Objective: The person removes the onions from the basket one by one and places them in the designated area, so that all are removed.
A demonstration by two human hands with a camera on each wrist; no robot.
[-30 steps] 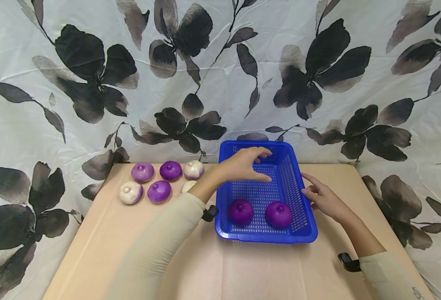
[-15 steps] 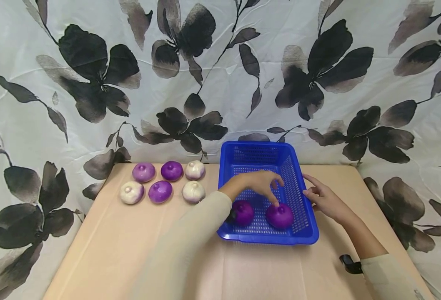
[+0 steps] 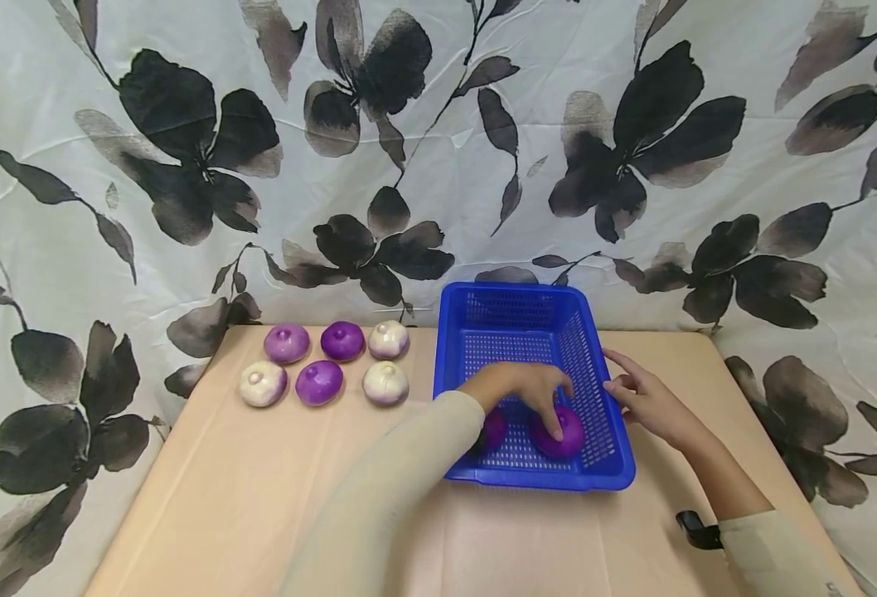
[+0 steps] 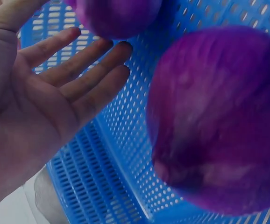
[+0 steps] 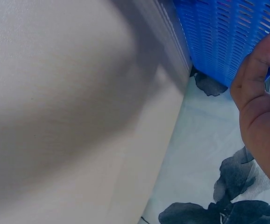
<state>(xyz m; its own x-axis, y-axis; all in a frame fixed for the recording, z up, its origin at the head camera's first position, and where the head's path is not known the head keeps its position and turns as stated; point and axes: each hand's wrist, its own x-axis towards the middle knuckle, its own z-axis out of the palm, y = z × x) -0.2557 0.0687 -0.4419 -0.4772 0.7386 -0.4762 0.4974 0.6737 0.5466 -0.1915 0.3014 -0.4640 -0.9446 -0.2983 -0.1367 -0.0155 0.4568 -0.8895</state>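
Note:
Two purple onions lie in the near half of a blue plastic basket [image 3: 494,315]. My left hand [image 3: 531,385] reaches over the right onion [image 3: 569,435], its thumb and fingers spread about it. In the left wrist view the fingers are almost straight, their tips close to that onion [image 4: 121,16]; whether they touch it I cannot tell. The left onion [image 3: 492,431] is partly hidden under my left wrist and looms large in the left wrist view. On the basket's right side my right hand [image 3: 647,398] holds the rim, with fingers outside the perforated wall [image 5: 223,37].
Left of the basket, several onions stand in two rows on the table [image 3: 259,481]: purple ones such as the front middle onion [image 3: 319,382], and whitish ones such as the front right onion [image 3: 385,383]. A floral cloth [image 3: 476,207] hangs behind the table.
My left hand has come down from above the basket's middle towards me, onto the right onion. My right hand stays at the rim; the basket and onions have not visibly moved.

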